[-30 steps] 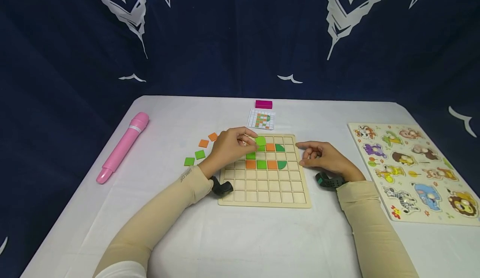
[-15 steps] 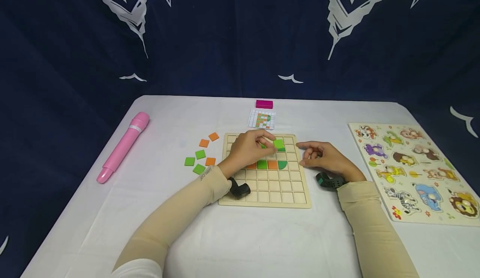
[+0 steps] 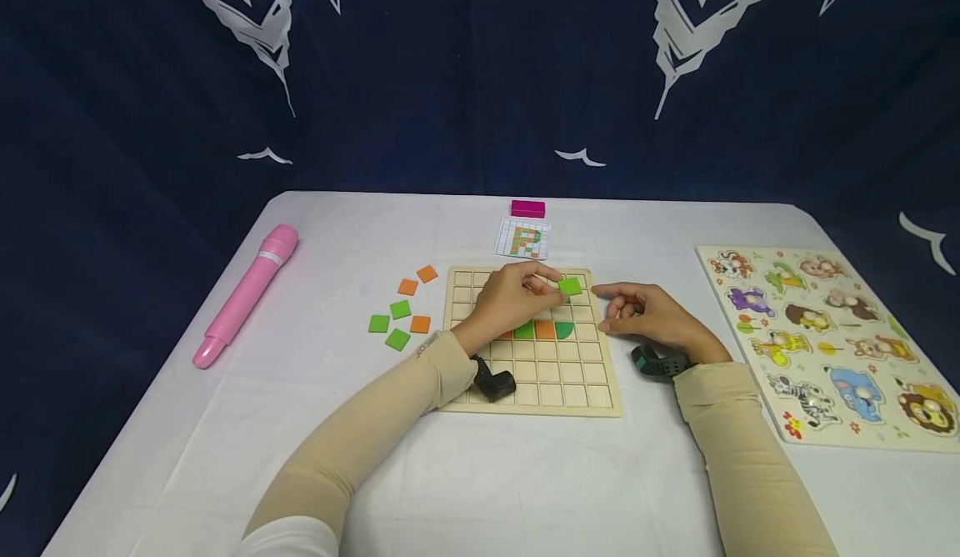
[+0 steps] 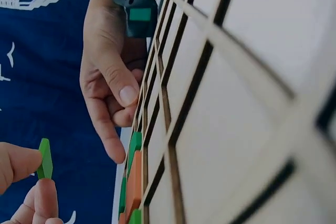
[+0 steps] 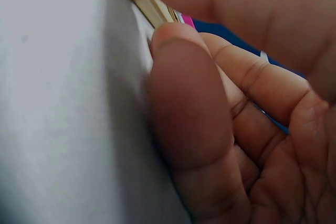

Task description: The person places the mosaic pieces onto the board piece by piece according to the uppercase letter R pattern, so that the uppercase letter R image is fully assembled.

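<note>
My left hand [image 3: 517,297] pinches a light green square tile [image 3: 570,286] between thumb and fingers. The tile is above the upper right part of a wooden grid board [image 3: 551,371]; in the left wrist view it is tilted and apart from the board. Orange, green and dark green quarter-round pieces [image 3: 565,330] lie in some of the grid's cells, partly hidden by that hand. At the board's right edge rests my right hand [image 3: 651,317], its index finger and thumb touching or very near the edge.
Several loose orange and green tiles [image 3: 400,309] lie left of the board. Behind it are a pattern card [image 3: 522,238] and a magenta block [image 3: 528,208]. A pink microphone-shaped object [image 3: 247,294] lies far left, an animal puzzle board [image 3: 825,340] far right.
My left hand has moved rightward over the board with the green tile, uncovering loose tiles at the left. My right hand has stayed at the board's edge.
</note>
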Demonstrator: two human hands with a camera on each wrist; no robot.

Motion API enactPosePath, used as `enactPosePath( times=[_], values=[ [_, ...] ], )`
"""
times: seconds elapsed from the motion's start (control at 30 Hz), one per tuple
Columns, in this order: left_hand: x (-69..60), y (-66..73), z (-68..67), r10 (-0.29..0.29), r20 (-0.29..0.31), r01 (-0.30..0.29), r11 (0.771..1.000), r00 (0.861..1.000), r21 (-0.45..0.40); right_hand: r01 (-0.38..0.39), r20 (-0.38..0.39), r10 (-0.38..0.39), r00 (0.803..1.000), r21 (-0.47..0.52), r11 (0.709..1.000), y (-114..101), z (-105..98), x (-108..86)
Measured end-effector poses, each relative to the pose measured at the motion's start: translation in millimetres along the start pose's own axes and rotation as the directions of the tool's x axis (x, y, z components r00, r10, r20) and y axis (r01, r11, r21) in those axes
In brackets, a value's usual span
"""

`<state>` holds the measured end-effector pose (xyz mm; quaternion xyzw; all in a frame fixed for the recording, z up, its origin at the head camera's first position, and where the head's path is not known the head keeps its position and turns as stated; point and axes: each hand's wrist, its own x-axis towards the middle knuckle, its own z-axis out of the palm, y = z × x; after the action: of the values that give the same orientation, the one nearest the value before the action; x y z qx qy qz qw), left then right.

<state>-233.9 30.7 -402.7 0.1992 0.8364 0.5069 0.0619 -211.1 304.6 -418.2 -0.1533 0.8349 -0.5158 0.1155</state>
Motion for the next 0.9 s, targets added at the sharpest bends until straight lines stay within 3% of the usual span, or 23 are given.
enactPosePath(
  times=[0.13,0.3,0.7,0.9],
  values=[
    [0.2,-5.6,2.3,0.017,0.005,-0.017,1.0,1.0,0.023,-0.004,0.001,0.004,1.0,0.003,1.0,0.0,0.3,-0.1],
    [-0.7,-11.4,3.6,0.047,0.015,-0.049,0.992,0.999,0.119,-0.011,0.0,0.011,1.0,0.018,1.0,-0.1,0.6,-0.4],
    [0.0,-18.0,6.7,0.052,0.035,-0.06,0.947,0.998,0.316,0.006,0.001,-0.006,1.0,0.017,1.0,-1.0,0.2,-0.5],
    [-1.4,-17.2,7.6,0.052,0.046,-0.065,0.931,0.998,0.36,0.025,0.001,-0.025,1.0,0.015,1.0,-0.1,0.8,-0.9]
  ],
)
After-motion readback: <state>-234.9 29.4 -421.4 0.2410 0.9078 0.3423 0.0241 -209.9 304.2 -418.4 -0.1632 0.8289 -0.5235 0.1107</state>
